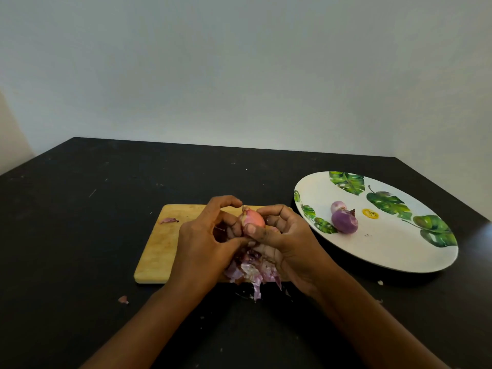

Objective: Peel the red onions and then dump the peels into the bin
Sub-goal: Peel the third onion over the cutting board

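Here, both hands meet above the middle of a wooden cutting board (159, 243). The left hand (202, 235) curls its fingers against the near-left side of a small red onion (254, 219), its forefinger arched over the top. The right hand (285, 235) grips the same onion from the other side, with its thumb pressed flat on the pinkish skin. The onion is held clear of the board, stem end pointing up and away.

Just below the hands, a loose pile of peels (253, 271) lies on the board's near edge, and some of it spills over onto the black counter (80, 209). A single peel scrap (169, 221) sits on the board's far-left part, and another small bit (123, 299) lies on the counter, near the board's left corner.

To the right, just beside the board, is a white plate (386, 251) printed with green leaves. It carries two peeled onions (344, 222), purple and touching each other, with a yellow mark (370, 213) next to them. A pale wall (239, 75) rises behind the counter.
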A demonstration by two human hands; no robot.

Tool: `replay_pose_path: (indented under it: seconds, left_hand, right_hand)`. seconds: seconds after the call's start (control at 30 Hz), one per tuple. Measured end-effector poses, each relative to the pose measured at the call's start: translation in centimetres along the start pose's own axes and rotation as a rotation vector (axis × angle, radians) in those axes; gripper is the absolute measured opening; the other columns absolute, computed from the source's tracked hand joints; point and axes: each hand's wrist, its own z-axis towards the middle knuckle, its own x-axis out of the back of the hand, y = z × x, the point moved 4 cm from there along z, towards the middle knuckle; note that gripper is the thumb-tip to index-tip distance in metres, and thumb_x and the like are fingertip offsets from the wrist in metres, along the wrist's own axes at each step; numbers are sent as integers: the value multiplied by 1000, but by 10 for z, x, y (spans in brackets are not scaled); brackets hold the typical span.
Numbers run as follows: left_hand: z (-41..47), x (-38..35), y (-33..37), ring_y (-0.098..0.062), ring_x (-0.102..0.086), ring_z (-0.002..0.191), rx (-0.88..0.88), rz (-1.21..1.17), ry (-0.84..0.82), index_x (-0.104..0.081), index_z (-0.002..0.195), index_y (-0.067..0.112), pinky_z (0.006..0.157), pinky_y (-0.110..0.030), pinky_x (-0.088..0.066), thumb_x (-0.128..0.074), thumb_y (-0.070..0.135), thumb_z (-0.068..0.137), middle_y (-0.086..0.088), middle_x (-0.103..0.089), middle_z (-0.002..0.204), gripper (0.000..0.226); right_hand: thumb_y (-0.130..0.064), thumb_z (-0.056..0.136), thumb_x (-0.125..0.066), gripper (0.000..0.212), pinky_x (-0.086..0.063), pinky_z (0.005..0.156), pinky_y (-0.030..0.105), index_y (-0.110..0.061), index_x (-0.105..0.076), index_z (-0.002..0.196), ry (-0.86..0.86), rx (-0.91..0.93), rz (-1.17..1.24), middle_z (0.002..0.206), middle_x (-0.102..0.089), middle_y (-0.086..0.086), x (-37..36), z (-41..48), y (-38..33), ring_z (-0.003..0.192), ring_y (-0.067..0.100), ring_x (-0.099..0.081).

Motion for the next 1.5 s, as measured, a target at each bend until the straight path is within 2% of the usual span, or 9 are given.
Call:
replay_pose_path:
  seconds: [0.27,0.4,0.5,0.77,0.97,1.1,1.2,1.33,1.5]
  left_hand:
    - [2,4,2,-2,-61,81,-26,-60,49,-49,107,37,72,-7,-46,-80,8,65,8,-61,77,60]
    - [2,5,5,4,-63,91,0,-141,49,-50,113,37,78,-9,-48,-76,21,68,20,-67,94,54]
    - [1,6,6,6,-63,87,-25,-127,76,-57,104,32,75,-7,-47,-74,11,71,29,-64,95,43]
    - [1,1,6,-3,-66,80,-28,-190,27,-58,101,27,73,-13,-51,-69,-2,76,12,-68,84,40]
    - [-2,-5,3,-5,-65,82,-34,-176,-59,-59,102,26,75,-16,-52,-69,-1,78,11,-66,84,37]
    - [-1,-3,-3,-1,-63,83,-66,-33,-20,-64,87,32,72,-14,-50,-71,12,78,14,-66,82,23]
    - [0,1,-4,-1,-59,85,-140,103,56,-64,86,36,71,-18,-49,-68,37,77,20,-63,83,10]
    - [0,2,-3,0,-57,93,-191,84,81,-56,104,41,77,-16,-49,-62,45,74,21,-60,98,31]
    - [0,0,-1,3,-58,95,-207,54,62,-55,112,32,79,-8,-46,-71,32,71,19,-59,101,44]
  right_hand:
    - [-10,73,-70,37,-60,68,34,-3,-57,107,-1,-41,114,106,-70,21,-2,-2,-3,93,30,-72]
    - [-7,76,-68,31,-60,65,31,-3,-58,105,-19,-24,107,101,-72,18,-3,-4,-5,89,28,-72]
    - [-5,77,-69,31,-60,65,32,-1,-58,106,-7,-15,113,101,-72,18,-4,-4,-5,88,29,-73]
    - [-11,79,-67,30,-59,64,30,-1,-59,107,5,-28,129,99,-73,18,-3,-3,-4,87,27,-73]
    - [-24,91,-59,38,-60,77,35,3,-53,117,116,-62,294,112,-66,26,10,4,-6,94,31,-71]
    - [-33,91,-58,32,-60,76,36,-7,-53,107,163,-109,282,111,-65,22,14,4,-10,90,29,-70]
    - [-33,91,-58,28,-59,79,34,-10,-54,105,132,-125,229,112,-65,21,10,4,-7,94,28,-69]
    - [-29,90,-59,41,-59,81,35,1,-55,117,22,-146,222,111,-68,25,2,1,-2,97,29,-70]
    - [-19,89,-59,32,-59,80,35,3,-58,113,-55,-148,182,106,-70,24,-4,-3,-2,96,29,-71]
